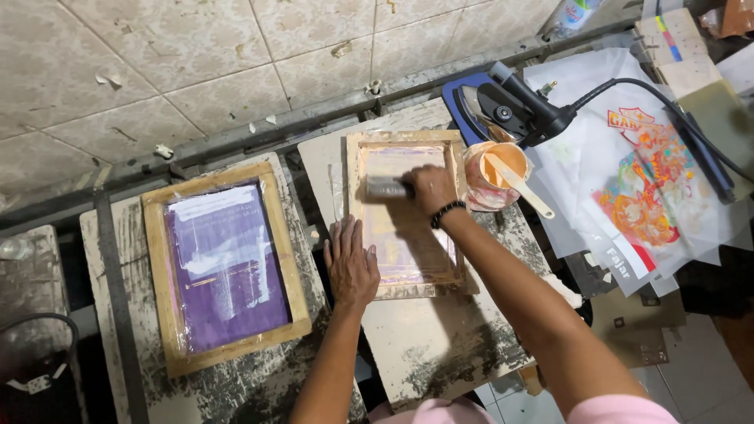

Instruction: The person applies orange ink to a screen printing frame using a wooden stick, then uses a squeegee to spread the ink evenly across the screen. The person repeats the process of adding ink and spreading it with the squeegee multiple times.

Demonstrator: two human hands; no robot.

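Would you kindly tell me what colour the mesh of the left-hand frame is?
Purple, with whitish streaks, on the left frame's mesh; head view.

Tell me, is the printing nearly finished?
Partly. The purple screen frame lies aside, untouched. In hand: the right hand holds a squeegee on the orange screen frame while the left hand steadies it. Orange ink remains in the tub.

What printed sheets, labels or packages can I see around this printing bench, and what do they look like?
Printed sheet: right of the frames, translucent white, with a red, orange and teal design.
Colour-strip card: top right, pale, with a small strip of coloured squares.
Bottle: top edge, white with a blue and red label, mostly cut off.
Ink tub: beside the right hand, clear plastic, orange inside, no label visible.
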